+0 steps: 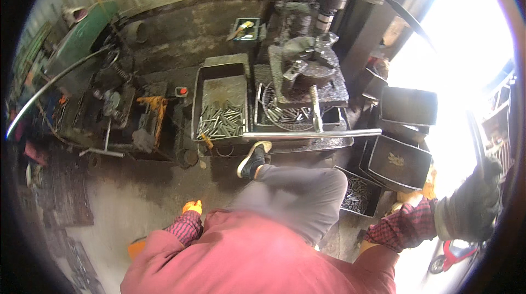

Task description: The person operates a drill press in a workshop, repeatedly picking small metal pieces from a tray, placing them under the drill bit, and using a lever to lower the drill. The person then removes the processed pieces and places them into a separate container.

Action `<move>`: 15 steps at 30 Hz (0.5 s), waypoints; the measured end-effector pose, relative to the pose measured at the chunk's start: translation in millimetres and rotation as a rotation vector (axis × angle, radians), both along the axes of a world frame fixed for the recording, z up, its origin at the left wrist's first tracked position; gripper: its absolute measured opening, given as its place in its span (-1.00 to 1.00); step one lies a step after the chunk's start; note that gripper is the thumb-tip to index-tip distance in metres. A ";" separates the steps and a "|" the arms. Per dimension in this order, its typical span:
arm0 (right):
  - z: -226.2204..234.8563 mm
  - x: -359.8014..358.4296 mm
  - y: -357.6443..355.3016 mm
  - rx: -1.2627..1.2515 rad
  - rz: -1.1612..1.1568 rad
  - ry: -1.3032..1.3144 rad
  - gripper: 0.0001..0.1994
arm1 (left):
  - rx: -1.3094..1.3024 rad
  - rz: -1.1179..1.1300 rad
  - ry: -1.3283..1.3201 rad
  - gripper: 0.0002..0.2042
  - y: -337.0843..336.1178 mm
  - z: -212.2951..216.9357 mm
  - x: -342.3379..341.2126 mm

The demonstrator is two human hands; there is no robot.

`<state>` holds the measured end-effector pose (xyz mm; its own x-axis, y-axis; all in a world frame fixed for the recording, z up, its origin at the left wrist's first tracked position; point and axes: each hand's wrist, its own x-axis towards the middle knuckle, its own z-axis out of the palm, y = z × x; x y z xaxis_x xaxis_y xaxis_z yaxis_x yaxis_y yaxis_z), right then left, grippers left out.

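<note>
Gripping the dark bar [477,140] at far right, gloved right hand [468,206] raised!
Its fingers clamp round that bar; the orange-gloved left hand [192,207] hangs low beside the body, fingers too small to tell apart or together. Metal pins [222,120] heap in the deep tray [222,83], left of the machine fixture [312,72].

Smooth and glossy, the long bar [359,133] catches the light like polished metal. The pins [222,121] gleam too, but their tray [223,65] is dull, grimy metal. The drill table [335,94] looks rough, with an oily sheen. That right glove [464,212] is soiled matt cloth; the plaid cuff [402,225] is woven, the trousers [307,187] plain matt cloth.
</note>
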<state>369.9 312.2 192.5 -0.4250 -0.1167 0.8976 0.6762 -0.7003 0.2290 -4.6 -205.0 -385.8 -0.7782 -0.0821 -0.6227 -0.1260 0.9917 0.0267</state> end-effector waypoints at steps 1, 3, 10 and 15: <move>-5.2 -3.0 -2.0 -0.066 -0.067 0.065 -0.60 | 0.013 0.004 0.023 -0.42 0.7 -3.5 0.7; -5.2 -7.1 -5.1 -0.066 0.023 -0.020 -0.61 | 0.048 -0.023 0.022 -0.44 1.4 -10.9 -2.8; 14.9 -14.4 -12.5 -0.019 0.052 -0.228 -0.61 | 0.119 -0.077 0.041 -0.51 1.9 -24.8 -13.4; 14.0 -25.6 -15.2 -0.174 -0.051 0.138 -0.58 | 0.193 -0.139 0.019 -0.50 28.6 -20.5 -41.9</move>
